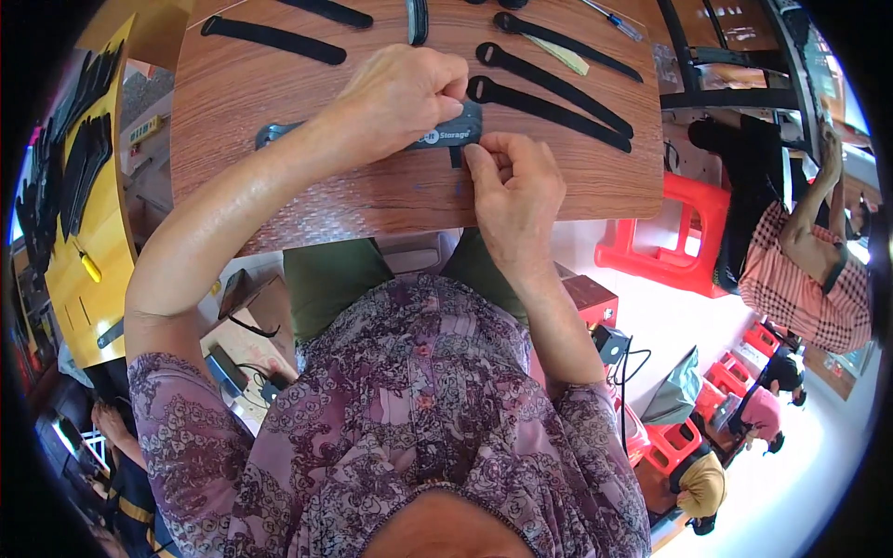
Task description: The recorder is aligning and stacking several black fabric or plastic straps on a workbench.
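Observation:
On the table in front of me lies a dark grey-green card with pale print. My left hand is over its upper edge, fingers curled in a pinch; what they hold is hidden. The thumb and forefinger of my right hand close on the card's lower right corner. A short black strap end sticks out below the card. Left of it, a grey strap end with a slot shows from beneath my left forearm. Two black straps with eyelet ends lie to the right of the card.
More black straps lie along the table's far side, near a pale yellow strip and a pen. A yellow table at left bears piled straps and a yellow-handled screwdriver. Red stools and other people are at right.

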Available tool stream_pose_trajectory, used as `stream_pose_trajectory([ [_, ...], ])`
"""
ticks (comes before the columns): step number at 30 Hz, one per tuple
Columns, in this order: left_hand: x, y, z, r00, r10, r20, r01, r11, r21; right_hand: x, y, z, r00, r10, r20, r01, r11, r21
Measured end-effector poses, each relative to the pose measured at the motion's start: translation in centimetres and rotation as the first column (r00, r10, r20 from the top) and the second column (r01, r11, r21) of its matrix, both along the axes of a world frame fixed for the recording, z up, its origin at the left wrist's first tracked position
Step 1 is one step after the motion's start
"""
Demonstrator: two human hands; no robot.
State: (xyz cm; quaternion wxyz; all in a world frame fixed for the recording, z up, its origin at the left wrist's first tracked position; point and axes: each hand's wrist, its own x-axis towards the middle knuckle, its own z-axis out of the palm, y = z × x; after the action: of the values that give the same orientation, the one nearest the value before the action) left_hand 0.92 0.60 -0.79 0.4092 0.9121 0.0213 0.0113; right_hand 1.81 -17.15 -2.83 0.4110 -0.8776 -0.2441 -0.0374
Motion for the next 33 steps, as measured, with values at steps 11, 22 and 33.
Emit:
stream_pose_trajectory([
  [11, -1.0, -1.2, 0.0, 0.990, -0.111, 0.090, 0.089, 0.973, 0.213, -0.1, -0.2, -0.4, 0.999, -0.026, -0.035, 0.030, 0.994, 0.104],
  [22, 2.3, -0.4, 0.0, 0.994, -0.110, -0.016, 0.111, 0.991, 0.073, 0.3, 1.1, -0.8, 0.993, -0.087, 0.074, 0.085, 0.996, 0.038],
  [33, 4.9, -1.1, 1.0, 0.912, -0.121, -0.393, 0.164, 0.984, 0.076, 0.9, 1.6, -2.1, 0.964, 0.039, 0.265, -0.058, 0.996, 0.066],
])
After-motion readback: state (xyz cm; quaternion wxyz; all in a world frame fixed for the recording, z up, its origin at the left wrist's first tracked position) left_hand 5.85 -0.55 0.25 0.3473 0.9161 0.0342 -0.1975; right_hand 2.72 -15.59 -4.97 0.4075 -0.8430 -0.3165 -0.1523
